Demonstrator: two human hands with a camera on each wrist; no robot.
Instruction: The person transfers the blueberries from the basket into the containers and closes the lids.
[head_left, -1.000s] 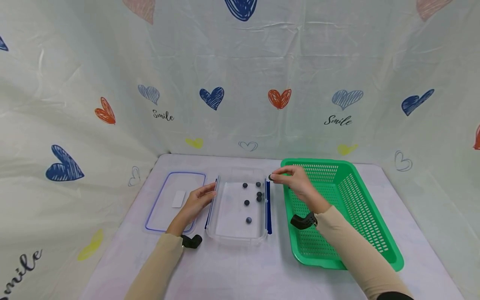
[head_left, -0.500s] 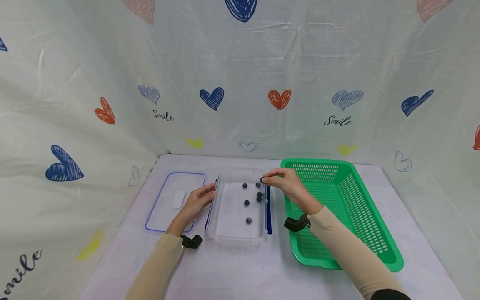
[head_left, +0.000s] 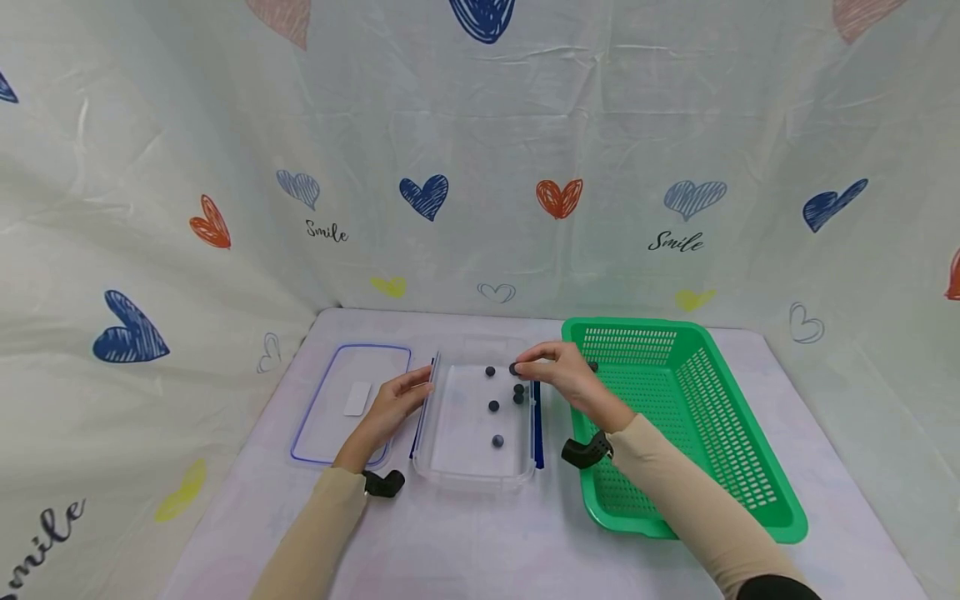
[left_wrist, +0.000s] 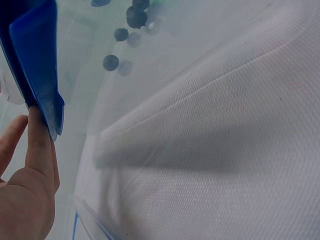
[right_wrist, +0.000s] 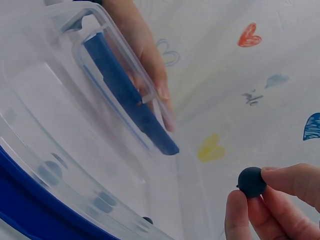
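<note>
My right hand [head_left: 558, 371] pinches a dark blueberry [right_wrist: 252, 182] between thumb and fingertips, over the right side of a clear plastic box [head_left: 457, 477]. Other blueberries lie scattered in the box, among them one near the front [head_left: 498, 441] and one at the middle [head_left: 493, 406]. My left hand [head_left: 393, 407] rests its extended fingers against the box's left side. In the left wrist view, those fingers [left_wrist: 39, 145] touch the hanging blue latch [left_wrist: 37, 65]. A second blue latch [head_left: 538, 425] hangs on the right side.
A green slotted basket [head_left: 757, 433] stands right of the box, under my right forearm; a dark berry [head_left: 592, 367] shows at its left side. Left of the box lies a clear lid [head_left: 330, 433] with a blue seal and a white rectangle [head_left: 357, 398]. A heart-printed sheet hangs behind.
My right hand has moved left from beside the basket to over the box with the blueberry, uncovering a dark berry at the basket's left side. My left hand has stayed put.
</note>
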